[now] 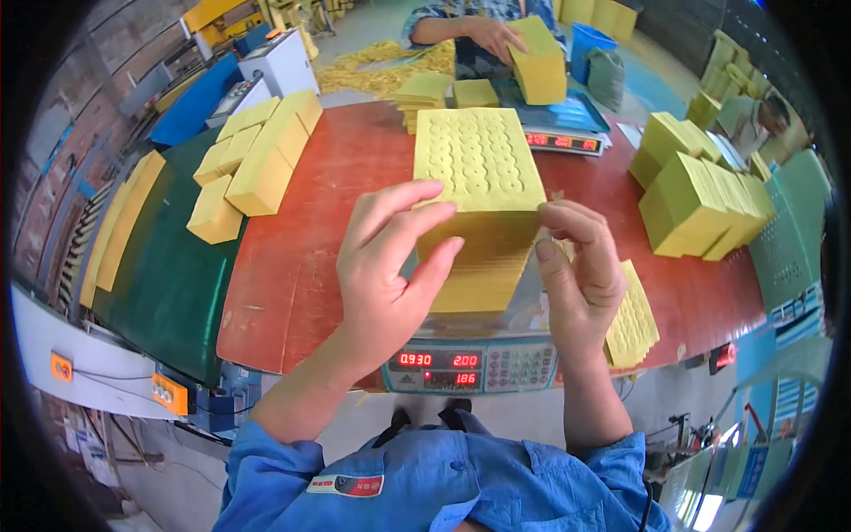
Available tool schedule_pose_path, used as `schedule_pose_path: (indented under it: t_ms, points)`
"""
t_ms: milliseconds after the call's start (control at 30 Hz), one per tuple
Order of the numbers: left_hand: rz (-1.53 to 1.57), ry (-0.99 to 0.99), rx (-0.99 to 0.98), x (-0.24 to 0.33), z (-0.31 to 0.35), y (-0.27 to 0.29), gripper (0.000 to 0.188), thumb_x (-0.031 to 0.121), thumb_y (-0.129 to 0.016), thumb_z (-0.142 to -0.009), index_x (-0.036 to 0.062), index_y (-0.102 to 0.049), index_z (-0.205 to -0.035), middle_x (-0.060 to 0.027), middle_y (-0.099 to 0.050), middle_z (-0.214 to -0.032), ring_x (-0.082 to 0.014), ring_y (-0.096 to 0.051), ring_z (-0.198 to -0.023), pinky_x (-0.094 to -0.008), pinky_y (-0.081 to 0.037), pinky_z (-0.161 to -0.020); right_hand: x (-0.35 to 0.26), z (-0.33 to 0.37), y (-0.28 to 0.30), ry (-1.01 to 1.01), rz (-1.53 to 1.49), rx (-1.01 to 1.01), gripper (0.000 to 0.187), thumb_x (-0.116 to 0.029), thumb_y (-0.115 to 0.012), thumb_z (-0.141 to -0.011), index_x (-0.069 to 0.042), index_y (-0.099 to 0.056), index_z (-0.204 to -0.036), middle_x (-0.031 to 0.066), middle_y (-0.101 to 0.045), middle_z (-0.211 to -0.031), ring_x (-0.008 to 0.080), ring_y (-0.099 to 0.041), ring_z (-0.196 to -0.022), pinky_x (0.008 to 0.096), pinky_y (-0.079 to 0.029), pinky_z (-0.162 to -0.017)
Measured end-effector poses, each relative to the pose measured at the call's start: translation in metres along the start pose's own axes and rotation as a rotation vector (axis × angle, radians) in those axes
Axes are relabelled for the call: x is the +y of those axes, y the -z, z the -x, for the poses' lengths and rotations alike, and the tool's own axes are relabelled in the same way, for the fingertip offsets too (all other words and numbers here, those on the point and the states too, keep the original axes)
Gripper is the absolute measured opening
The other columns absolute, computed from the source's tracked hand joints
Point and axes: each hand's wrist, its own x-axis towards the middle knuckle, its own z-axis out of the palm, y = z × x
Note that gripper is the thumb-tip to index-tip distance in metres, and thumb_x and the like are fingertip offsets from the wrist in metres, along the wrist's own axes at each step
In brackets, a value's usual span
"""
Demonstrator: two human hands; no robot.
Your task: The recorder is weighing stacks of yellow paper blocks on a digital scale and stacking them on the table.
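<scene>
A tall stack of yellow joss paper, its top sheet punched with rows of wavy cuts, stands on a digital scale in front of me. My left hand is open at the stack's near left corner, fingers spread and fingertips overlapping its edge. At the near right corner is my right hand, fingers bent and thumb apart from them. Whether either hand presses on the paper I cannot tell. Beside my right wrist lies a smaller pile of punched yellow sheets, partly hidden by that hand.
Yellow paper blocks sit on the left of the red table, with more blocks on the right. Across from me, a co-worker's hand rests on another stack over a second scale. A green surface adjoins the table's left.
</scene>
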Motion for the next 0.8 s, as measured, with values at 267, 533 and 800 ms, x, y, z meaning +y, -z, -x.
schedule_pose_path:
  t_ms: [267,533,800]
  points:
    - [-0.024,0.125,-0.043,-0.018,-0.013,-0.004,0.024,-0.008,-0.074,-0.08,0.0011,-0.071,-0.102,-0.0094,-0.066,-0.113,-0.0188,-0.064,-0.098,-0.0265,-0.053,-0.073,0.02,-0.032,0.002,0.097,0.199,-0.024,0.022,0.009,-0.069,-0.081,-0.001,-0.069,-0.1,0.0119,-0.067,-0.109,0.0231,-0.065,-0.098,0.0326,-0.052,-0.084]
    - [-0.092,0.034,-0.046,-0.022,-0.023,-0.002,0.015,-0.007,-0.074,-0.08,-0.0006,-0.072,-0.093,-0.0083,-0.069,-0.098,-0.0213,-0.064,-0.09,-0.031,-0.053,-0.076,0.027,-0.039,-0.003,0.097,0.167,-0.024,0.013,0.008,-0.069,-0.084,0.001,-0.068,-0.094,0.01,-0.067,-0.101,0.0186,-0.065,-0.087,0.0289,-0.053,-0.076]
    - [-0.077,-0.114,-0.039,-0.024,-0.031,0.003,0.014,-0.009,-0.072,-0.08,0.0015,-0.067,-0.089,-0.0077,-0.066,-0.09,-0.0246,-0.06,-0.081,-0.0342,-0.047,-0.069,0.005,-0.038,-0.007,0.114,0.24,0.039,0.008,0.007,-0.068,-0.086,0.0,-0.067,-0.089,0.0092,-0.067,-0.098,0.0172,-0.064,-0.083,0.028,-0.051,-0.073]
